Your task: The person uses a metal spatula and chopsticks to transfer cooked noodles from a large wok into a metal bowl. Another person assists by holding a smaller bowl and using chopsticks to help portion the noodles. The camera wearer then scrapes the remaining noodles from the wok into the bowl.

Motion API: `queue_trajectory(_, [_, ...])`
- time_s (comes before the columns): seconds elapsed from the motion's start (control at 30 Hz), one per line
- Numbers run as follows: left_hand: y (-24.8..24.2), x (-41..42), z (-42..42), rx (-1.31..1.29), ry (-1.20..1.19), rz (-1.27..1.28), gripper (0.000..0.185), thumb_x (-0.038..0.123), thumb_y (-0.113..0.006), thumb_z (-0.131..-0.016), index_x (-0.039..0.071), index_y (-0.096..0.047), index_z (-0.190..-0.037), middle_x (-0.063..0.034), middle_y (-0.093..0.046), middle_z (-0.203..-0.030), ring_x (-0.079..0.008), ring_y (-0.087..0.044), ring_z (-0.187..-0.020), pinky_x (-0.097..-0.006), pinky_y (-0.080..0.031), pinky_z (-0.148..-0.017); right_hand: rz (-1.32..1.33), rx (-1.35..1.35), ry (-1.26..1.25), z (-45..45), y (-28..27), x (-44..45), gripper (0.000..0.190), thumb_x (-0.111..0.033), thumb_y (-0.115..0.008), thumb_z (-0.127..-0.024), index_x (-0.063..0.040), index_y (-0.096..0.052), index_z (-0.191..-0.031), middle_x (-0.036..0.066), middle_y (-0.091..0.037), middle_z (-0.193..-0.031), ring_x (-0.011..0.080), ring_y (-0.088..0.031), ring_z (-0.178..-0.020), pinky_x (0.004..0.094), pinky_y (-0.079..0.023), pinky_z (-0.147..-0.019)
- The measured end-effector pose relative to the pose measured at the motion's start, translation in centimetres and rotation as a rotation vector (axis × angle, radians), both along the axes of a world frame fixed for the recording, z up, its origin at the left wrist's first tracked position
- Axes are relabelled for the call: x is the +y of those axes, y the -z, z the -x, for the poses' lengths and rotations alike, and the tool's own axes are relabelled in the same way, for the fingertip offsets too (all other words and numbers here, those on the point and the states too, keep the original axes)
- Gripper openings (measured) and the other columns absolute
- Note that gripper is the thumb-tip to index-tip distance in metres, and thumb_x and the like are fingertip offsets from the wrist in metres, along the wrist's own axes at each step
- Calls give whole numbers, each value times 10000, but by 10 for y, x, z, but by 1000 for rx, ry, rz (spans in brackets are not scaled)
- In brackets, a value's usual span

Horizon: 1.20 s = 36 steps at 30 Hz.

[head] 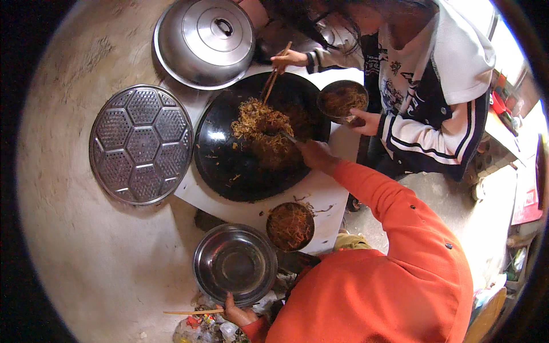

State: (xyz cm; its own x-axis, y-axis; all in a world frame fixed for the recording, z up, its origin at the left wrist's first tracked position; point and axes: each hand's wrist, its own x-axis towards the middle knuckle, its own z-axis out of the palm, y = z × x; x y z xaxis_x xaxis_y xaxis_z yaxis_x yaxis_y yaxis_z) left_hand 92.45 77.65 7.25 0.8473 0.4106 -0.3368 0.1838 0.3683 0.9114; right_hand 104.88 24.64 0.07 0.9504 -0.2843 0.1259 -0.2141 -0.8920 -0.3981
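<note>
My left hand (238,314) grips the near rim of an empty stainless steel basin (236,266), with wooden chopsticks (191,312) sticking out to the left beside it. My right hand (316,154) is closed on a metal utensil handle (288,136), whose far end is hidden in the noodles (261,120) in a large black wok (223,171). Across the wok, another person (403,85) holds chopsticks (270,85) in the noodles and a bowl of noodles (343,99) at the wok's right rim. A second bowl of shredded food (290,227) stands below the wok.
A large domed metal lid (206,43) lies at the upper left of the wok. A perforated metal steamer plate (141,143) leans or rests by the wall at left. White sheeting (330,193) surrounds the wok. Bagged rubbish (206,328) lies below the basin.
</note>
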Motion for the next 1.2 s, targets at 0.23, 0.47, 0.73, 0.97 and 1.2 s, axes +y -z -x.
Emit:
queue_trajectory(0.23, [-4, -12, 2, 6, -7, -49, 538, 11, -692, -802, 55, -520, -1310, -163, -599, -1296, -311, -629, -1057, -482, -553, -874, -258, -161, -19, 9, 49, -33, 439, -61, -608, -816, -127, -610, -1250, 184, -675, -796, 401, -689, -766, 527, -527, -619])
queue_trajectory(0.47, [-18, -4, 21, -11, -40, -76, 508, 27, -686, -829, 75, -508, -1302, -147, -611, -1279, -300, -631, -1058, -485, -558, -868, -33, 90, -29, 23, -43, 14, 507, -54, -610, -816, -120, -573, -1318, 210, -665, -799, 406, -692, -777, 543, -530, -638])
queue_trajectory(0.73, [-31, -21, 23, -6, -62, -92, 528, 34, -677, -841, 73, -499, -1336, -151, -608, -1296, -318, -624, -1080, -490, -531, -931, 57, 102, -34, 19, 0, 7, 549, -65, -630, -802, -131, -570, -1344, 198, -674, -812, 404, -704, -794, 535, -552, -644])
queue_trajectory(0.97, [-5, 5, 19, -39, -2, -62, 521, 31, -656, -836, 57, -533, -1341, -152, -598, -1329, -327, -606, -1122, -496, -509, -957, -9, 203, -21, 29, -16, 14, 522, -78, -617, -805, -125, -593, -1324, 218, -678, -842, 408, -704, -808, 544, -541, -625])
queue_trajectory(1.2, [-12, -1, 20, 6, -7, -49, 588, 39, -646, -859, 73, -441, -1409, -160, -556, -1367, -330, -593, -1145, -499, -492, -980, -447, 66, -65, 20, 17, 9, 368, -110, -610, -771, -69, -696, -1127, 199, -704, -876, 363, -692, -760, 483, -549, -687])
